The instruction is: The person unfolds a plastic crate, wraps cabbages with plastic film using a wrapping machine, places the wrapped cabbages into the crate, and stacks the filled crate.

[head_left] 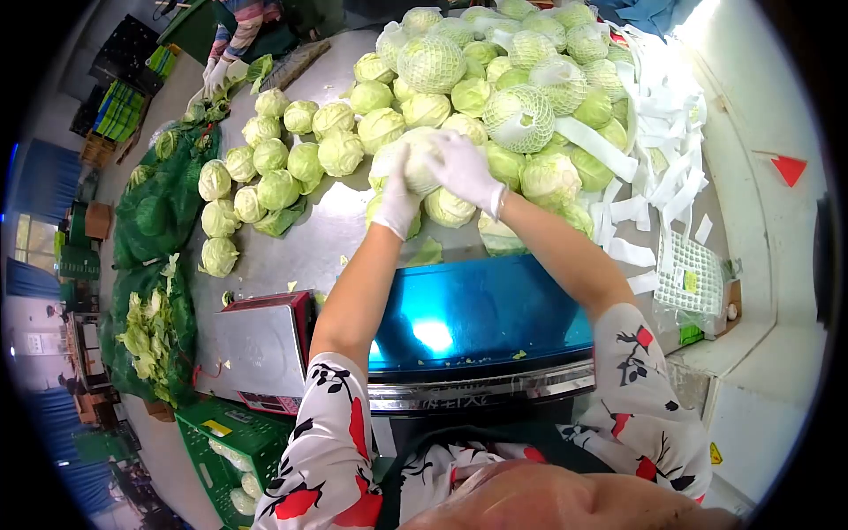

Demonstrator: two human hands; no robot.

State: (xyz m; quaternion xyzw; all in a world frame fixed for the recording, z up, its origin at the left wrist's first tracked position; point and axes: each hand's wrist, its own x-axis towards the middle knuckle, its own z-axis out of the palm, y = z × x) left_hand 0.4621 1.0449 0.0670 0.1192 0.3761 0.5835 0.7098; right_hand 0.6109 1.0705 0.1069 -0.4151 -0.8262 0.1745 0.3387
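A pale cabbage (419, 166), seemingly covered in white foam netting, is held between my two white-gloved hands at the near edge of a cabbage heap. My left hand (399, 196) presses on its left side, fingers pointing away from me. Over its right and top side curves my right hand (465, 173). Some of the fingertips blend with the white netting. Around them lie bare cabbages (340, 152) to the left and a netted cabbage (519, 117) to the right, on a metal table (331, 216).
Right in front of me sits a blue-topped machine (477, 309); left of it, a flat metal scale (261, 349). White foam net sleeves (662, 115) pile up at the right. Green mesh sacks (155, 212) and a green crate (221, 455) are at left. Another person's gloved hands (215, 78) handle leaves.
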